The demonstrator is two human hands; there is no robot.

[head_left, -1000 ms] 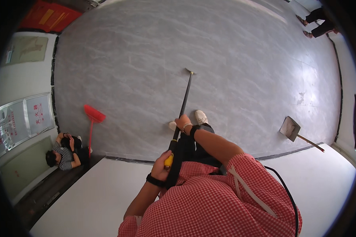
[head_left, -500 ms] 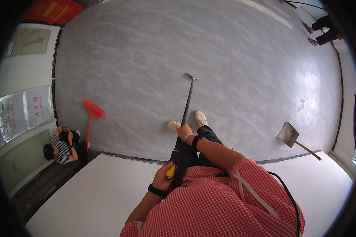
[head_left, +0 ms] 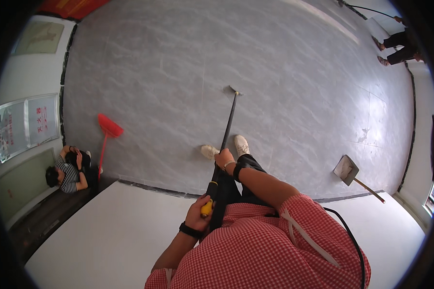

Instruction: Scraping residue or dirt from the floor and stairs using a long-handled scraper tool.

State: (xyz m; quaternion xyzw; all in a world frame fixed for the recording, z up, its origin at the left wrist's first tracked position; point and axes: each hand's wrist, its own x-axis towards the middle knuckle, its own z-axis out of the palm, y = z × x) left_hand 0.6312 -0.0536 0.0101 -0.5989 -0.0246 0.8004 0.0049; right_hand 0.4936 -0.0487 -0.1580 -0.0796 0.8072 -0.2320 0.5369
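The black T-headed pole (head_left: 230,118) is gripped by fingers of the left hand (head_left: 196,213) and right hand (head_left: 224,159), its head (head_left: 236,91) beyond the cream shoes (head_left: 241,146); through uneven pressure, the head might be skewed.

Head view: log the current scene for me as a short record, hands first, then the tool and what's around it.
Left hand: closed around the near end of the dark pole, by its yellow part
Right hand: gripping the pole farther along
Pole head: ahead of the shoes; floor contact unclear
Left side: red broom, near a seated person
Right side: grey dustpan
Upper right: another person's legs
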